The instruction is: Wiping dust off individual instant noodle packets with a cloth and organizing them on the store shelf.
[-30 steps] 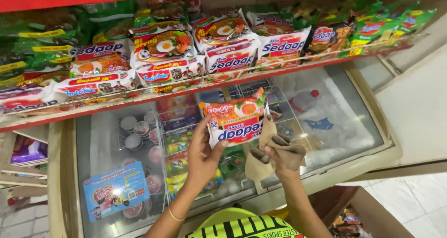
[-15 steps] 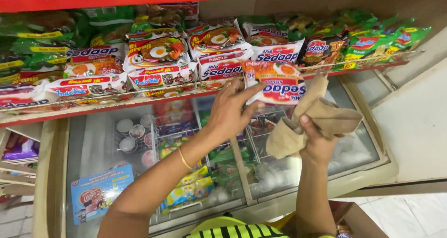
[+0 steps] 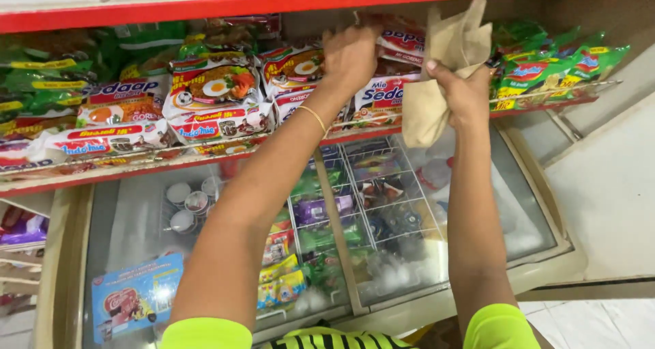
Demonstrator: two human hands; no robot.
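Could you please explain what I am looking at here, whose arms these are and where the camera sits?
The single view comes from a camera worn on a person's head, looking down their own bare arms. The left hand reaches into a wire shelf stacked with instant noodle packets, resting on a packet at the back. The right hand grips a crumpled tan cloth held up beside the shelf. Below is a glass-topped chest freezer with baskets of wrapped frozen treats and small cups.

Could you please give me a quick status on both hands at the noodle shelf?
Left hand pressing on a noodle packet atop the shelf stack. Right hand gripping crumpled brown paper. Nothing blocking.
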